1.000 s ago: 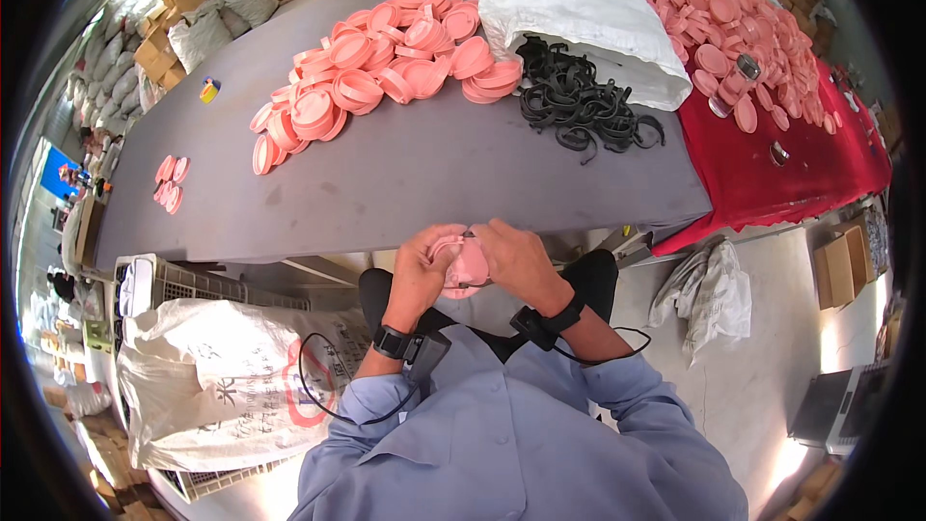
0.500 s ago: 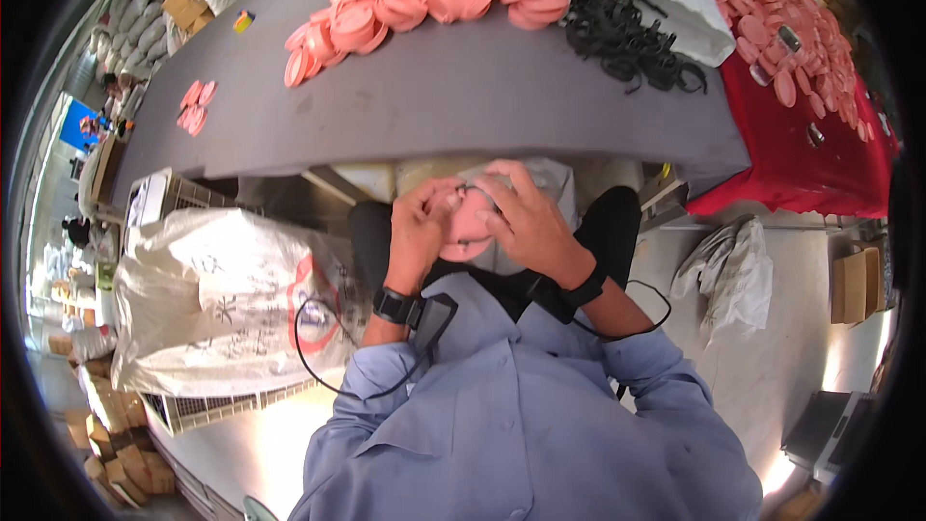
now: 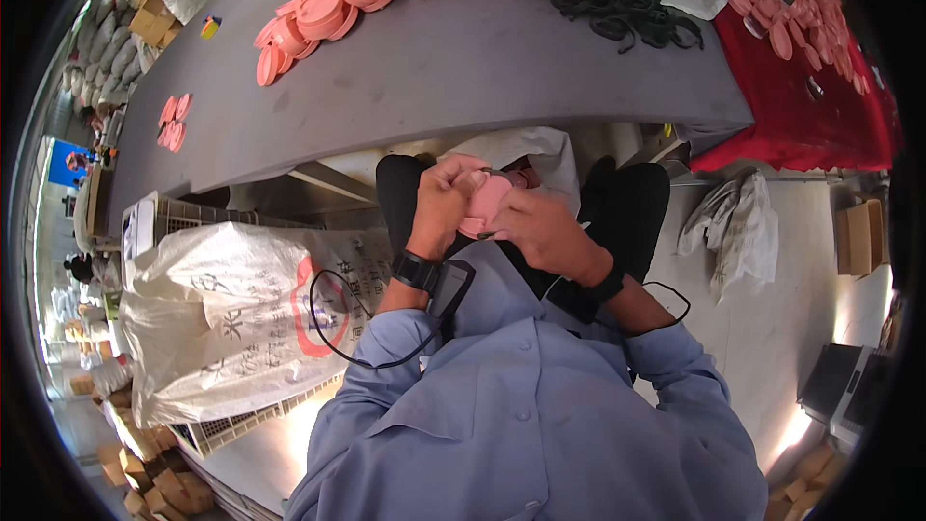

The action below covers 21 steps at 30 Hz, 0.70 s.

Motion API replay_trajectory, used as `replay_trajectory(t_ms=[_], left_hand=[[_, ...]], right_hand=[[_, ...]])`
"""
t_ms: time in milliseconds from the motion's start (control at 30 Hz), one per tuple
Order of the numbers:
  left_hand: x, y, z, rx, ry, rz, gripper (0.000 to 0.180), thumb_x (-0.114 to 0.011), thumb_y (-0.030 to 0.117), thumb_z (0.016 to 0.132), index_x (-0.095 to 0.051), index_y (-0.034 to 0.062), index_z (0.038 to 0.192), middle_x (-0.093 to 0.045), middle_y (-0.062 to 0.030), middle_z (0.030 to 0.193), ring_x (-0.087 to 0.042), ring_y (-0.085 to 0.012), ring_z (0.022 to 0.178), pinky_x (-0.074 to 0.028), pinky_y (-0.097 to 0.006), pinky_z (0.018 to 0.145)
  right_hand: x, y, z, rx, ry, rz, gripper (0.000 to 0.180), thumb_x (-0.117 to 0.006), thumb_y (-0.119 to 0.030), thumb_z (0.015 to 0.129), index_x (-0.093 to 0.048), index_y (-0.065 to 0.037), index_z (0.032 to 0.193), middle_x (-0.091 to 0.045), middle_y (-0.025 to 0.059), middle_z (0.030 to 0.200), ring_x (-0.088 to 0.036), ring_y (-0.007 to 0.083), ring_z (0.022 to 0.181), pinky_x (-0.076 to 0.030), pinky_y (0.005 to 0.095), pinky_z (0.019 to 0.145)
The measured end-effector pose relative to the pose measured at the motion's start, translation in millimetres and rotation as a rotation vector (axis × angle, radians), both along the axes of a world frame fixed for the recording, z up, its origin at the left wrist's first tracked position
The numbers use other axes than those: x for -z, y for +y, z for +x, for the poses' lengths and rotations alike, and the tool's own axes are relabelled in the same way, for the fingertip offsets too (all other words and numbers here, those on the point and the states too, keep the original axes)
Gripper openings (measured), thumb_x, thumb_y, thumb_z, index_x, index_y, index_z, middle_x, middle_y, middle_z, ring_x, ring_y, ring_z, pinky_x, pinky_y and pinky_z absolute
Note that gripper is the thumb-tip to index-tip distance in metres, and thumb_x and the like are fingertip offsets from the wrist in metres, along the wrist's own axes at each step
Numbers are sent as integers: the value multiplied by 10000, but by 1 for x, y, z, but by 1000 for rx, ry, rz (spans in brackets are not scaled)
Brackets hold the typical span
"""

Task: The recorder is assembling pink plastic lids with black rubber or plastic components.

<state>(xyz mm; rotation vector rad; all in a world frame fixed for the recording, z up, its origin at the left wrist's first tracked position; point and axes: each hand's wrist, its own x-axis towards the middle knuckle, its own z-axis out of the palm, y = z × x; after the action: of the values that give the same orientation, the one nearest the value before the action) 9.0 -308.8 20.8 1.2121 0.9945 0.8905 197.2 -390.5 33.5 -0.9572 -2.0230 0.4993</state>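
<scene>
Between my hands, above my lap, is a pink round plastic case (image 3: 489,201) with dark bits of strap at its upper and lower edges. My left hand (image 3: 446,201) grips its left side, thumb and fingers closed near the upper edge. The fingers of my right hand (image 3: 542,227) are pinched at its lower right, by the dark strap end. My fingers partly cover both strap ends. On the grey table (image 3: 415,87) beyond lie a heap of similar pink cases (image 3: 323,14) and a tangle of black straps (image 3: 622,10).
A red-covered table (image 3: 762,111) at the right bears more pink cases (image 3: 786,0). A small pink group (image 3: 174,123) lies at the grey table's left end. A white woven sack (image 3: 241,318) rests on a crate to my left. Another white sack (image 3: 540,147) hangs beyond my hands.
My right hand has moved from the case's upper right to its lower right edge, where a dark strap end now shows. The view has shifted; my left hand still holds the case.
</scene>
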Motion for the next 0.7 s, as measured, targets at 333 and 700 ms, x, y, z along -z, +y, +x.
replay_trajectory(t_ms=[333, 700], left_hand=[[37, 8, 24, -217, 359, 18, 134, -625, 53, 964, -707, -9, 1051, -738, -116, 878, -672, -123, 769, -537, -293, 711], [111, -22, 8, -325, 344, -97, 91, -638, 45, 980, -691, -12, 1028, -703, -69, 846, -625, -95, 767, -511, -269, 696]], right_hand=[[54, 32, 14, 130, -33, -28, 101, -697, -89, 830, -662, -64, 921, -589, 88, 920, -619, 305, 823, -509, 419, 687], [84, 55, 17, -19, -8, -198, 118, -712, -119, 815, -626, -61, 869, -568, 85, 897, -618, 308, 824, -509, 430, 704]])
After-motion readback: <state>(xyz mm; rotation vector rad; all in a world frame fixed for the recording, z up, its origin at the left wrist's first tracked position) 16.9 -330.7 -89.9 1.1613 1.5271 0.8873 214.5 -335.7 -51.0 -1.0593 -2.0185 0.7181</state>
